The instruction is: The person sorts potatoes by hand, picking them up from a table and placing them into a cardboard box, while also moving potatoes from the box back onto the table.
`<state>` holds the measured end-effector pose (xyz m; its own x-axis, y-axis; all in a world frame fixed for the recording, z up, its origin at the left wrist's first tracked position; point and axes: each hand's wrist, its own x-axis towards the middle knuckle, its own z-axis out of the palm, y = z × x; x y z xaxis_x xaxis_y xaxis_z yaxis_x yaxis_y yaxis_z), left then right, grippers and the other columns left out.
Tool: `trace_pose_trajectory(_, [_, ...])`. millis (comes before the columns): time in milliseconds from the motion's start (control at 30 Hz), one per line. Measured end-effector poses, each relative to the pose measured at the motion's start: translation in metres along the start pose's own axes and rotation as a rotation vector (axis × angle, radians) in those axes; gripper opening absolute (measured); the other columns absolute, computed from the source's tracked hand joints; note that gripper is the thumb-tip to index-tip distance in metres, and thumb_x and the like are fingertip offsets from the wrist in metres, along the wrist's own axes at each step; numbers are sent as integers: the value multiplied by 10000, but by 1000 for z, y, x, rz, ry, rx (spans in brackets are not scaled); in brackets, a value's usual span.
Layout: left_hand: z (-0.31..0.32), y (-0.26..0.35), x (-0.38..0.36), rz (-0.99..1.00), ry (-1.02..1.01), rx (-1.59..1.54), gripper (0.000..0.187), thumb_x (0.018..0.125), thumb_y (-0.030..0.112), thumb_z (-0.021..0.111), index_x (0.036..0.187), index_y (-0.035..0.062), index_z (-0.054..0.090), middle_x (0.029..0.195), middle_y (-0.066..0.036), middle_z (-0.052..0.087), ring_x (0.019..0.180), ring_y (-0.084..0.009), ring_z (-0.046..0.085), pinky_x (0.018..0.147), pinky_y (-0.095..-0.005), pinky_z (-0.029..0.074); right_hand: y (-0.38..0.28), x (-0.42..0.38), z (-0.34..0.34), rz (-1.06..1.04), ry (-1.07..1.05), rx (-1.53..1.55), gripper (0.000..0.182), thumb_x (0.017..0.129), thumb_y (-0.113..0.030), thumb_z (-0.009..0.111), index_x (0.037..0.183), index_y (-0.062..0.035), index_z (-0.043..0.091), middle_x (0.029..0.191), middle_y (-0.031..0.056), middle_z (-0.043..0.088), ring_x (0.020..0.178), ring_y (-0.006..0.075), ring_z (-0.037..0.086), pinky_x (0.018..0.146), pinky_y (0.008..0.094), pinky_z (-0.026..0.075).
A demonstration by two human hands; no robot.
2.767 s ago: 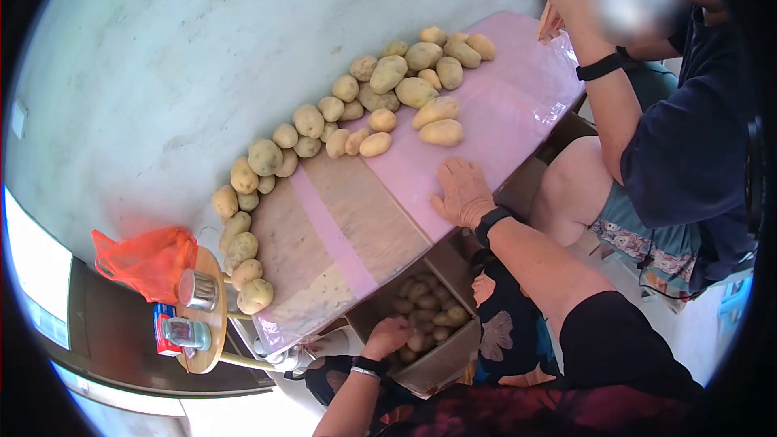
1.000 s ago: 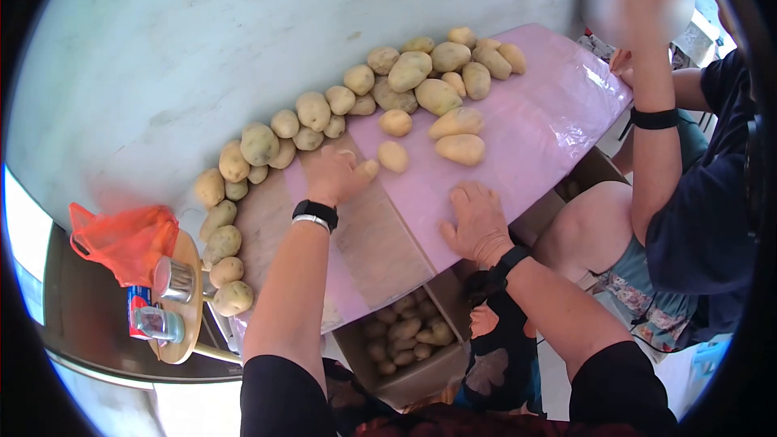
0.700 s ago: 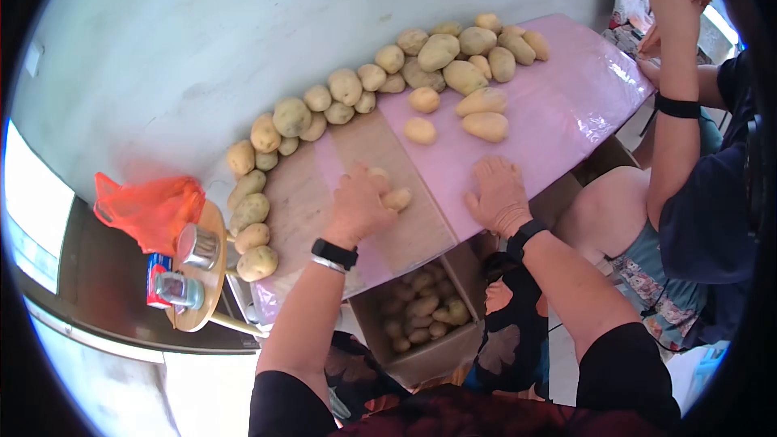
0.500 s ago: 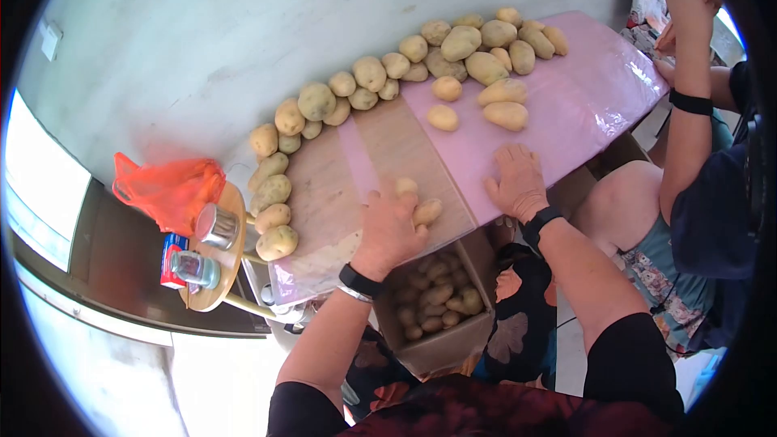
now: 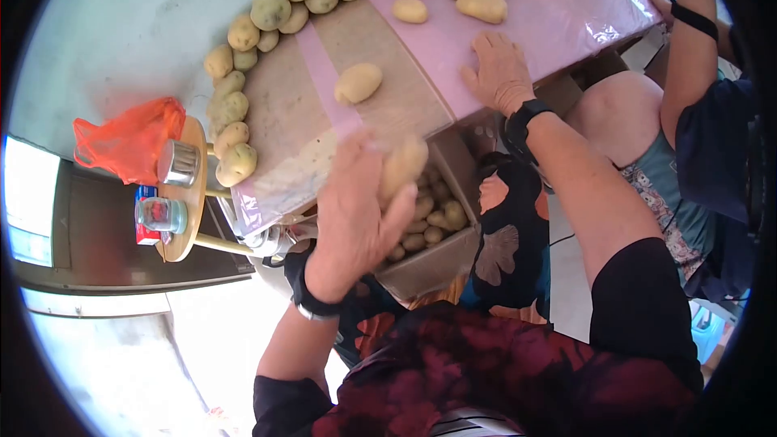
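My left hand (image 5: pixel 352 214) is raised over the table's near edge, its thumb and fingers around a potato (image 5: pixel 405 167); both are smeared by motion. Below that potato stands a cardboard box (image 5: pixel 433 273), with several potatoes (image 5: pixel 437 222) inside. A single potato (image 5: pixel 358 83) lies on the brown part of the tabletop, beyond my left hand. My right hand (image 5: pixel 500 73) rests flat on the pink covering (image 5: pixel 558 24) near the edge, fingers stretched out and holding nothing. Just beyond it lie loose potatoes (image 5: pixel 482 8).
A row of potatoes (image 5: pixel 269 10) lines the table's wall side and left end. To the left, a small round stand (image 5: pixel 188 214) carries a red plastic bag (image 5: pixel 133 142), a metal tin (image 5: pixel 178 163) and a glass jar (image 5: pixel 162 214). Another person's arm (image 5: pixel 692 57) is at the right.
My left hand has come back from the tabletop toward the box with a potato in it. The other potato stays on the table. My right hand remains flat; the view has tilted down.
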<state>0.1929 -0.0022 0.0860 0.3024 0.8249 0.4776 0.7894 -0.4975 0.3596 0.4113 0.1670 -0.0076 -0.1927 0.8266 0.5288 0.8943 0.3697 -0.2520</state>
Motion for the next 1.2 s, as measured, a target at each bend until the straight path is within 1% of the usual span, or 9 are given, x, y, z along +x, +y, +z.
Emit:
trace_pose_trajectory(133, [31, -8, -55, -535, -481, -177, 223, 761, 175, 608, 795, -36, 544, 895, -220, 591, 783, -410, 568, 678, -442, 445, 0, -1, 0, 14, 0, -37, 327, 725, -308, 598, 927, -60, 534, 995, 114, 545, 1000, 290, 488, 838, 420, 371])
trace_pose_trajectory(267, [112, -70, -136, -424, -641, 86, 250, 782, 264, 563, 770, 17, 601, 767, -189, 602, 717, -390, 579, 655, -470, 472, 1, -1, 0, -1, -4, -7, 325, 728, -296, 614, 936, -60, 532, 994, 125, 542, 994, 295, 485, 849, 423, 368])
trace_pose_trajectory(333, [104, -51, -120, -613, -738, 109, 404, 791, 348, 551, 878, -44, 593, 839, -273, 594, 820, -373, 609, 761, -450, 489, -3, 1, -9, -12, -1, 5, 332, 720, -287, 624, 936, -55, 526, 997, 132, 537, 993, 297, 482, 854, 423, 366])
trace_pose_trajectory(367, [120, -68, -142, -420, -765, 106, 387, 794, 340, 562, 911, -27, 601, 837, -247, 606, 829, -345, 620, 754, -435, 491, -4, 1, -11, 5, -31, 14, 335, 715, -286, 627, 933, -53, 524, 997, 131, 534, 993, 298, 481, 853, 423, 366])
trace_pose_trajectory(533, [45, -18, -29, -364, -220, -566, 199, 813, 186, 622, 891, 3, 611, 833, -151, 617, 752, -177, 602, 673, -295, 471, -3, 2, -7, 48, -67, 37, 345, 690, -269, 637, 934, -54, 522, 995, 132, 523, 1001, 300, 476, 847, 417, 365])
trace_pose_trajectory(733, [50, -91, 67, -183, 268, 115, 343, 814, 160, 522, 1111, -9, 506, 944, -220, 586, 903, -407, 538, 792, -433, 436, -8, 3, -10, 47, -20, 28, 325, 678, -259, 633, 905, -53, 526, 987, 131, 523, 1000, 304, 477, 839, 419, 367])
trace_pose_trajectory(867, [82, -126, 90, -240, 101, 64, 369, 815, 175, 517, 1135, -7, 498, 955, -237, 580, 921, -410, 535, 807, -450, 428, -2, 2, -7, 16, -30, 49, 315, 684, -260, 631, 900, -55, 532, 973, 132, 532, 991, 300, 487, 829, 424, 375])
trace_pose_trajectory(933, [76, -117, 95, -286, -258, 277, 389, 791, 199, 559, 1118, -7, 510, 977, -242, 583, 944, -412, 532, 825, -446, 426, 0, 2, -5, 13, 11, 48, 314, 686, -264, 629, 897, -54, 532, 971, 129, 535, 991, 296, 489, 831, 423, 374])
trace_pose_trajectory(1200, [53, -71, 43, -272, -181, 53, 425, 671, 188, 680, 1042, 36, 539, 917, -207, 588, 881, -375, 561, 767, -432, 457, 3, -1, 3, 16, 15, 13, 325, 706, -290, 610, 916, -52, 541, 991, 112, 544, 1014, 281, 488, 853, 411, 370])
